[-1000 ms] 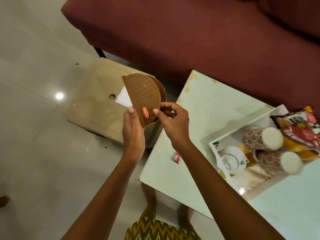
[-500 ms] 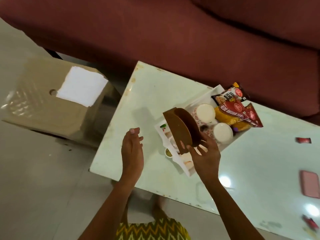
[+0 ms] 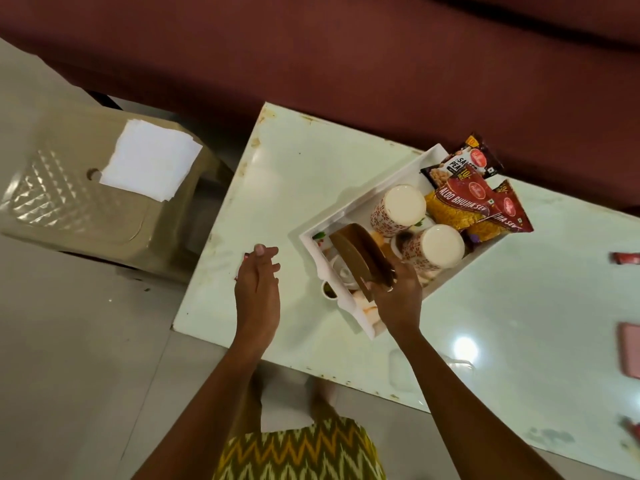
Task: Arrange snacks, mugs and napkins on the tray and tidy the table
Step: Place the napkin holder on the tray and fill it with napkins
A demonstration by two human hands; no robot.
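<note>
Right hand (image 3: 394, 292) gripping a brown napkin holder (image 3: 360, 258) over the white tray (image 3: 349, 206), left hand (image 3: 258, 285) empty with fingers loose above the counter (image 3: 294, 168), napkins (image 3: 150, 166) on a stool (image 3: 69, 209)

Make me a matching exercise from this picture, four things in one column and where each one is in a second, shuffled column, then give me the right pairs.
Things:
1. stack of white paper napkins
2. brown semicircular plastic napkin holder
3. two white floral-patterned mugs
4. flat pink rectangular object

Places:
A. lying on their sides in the white tray
B. on the pale green table, at the picture's right edge
C. on the beige plastic stool
D. in the right hand, over the tray

Pairs: 1-C, 2-D, 3-A, 4-B
</note>
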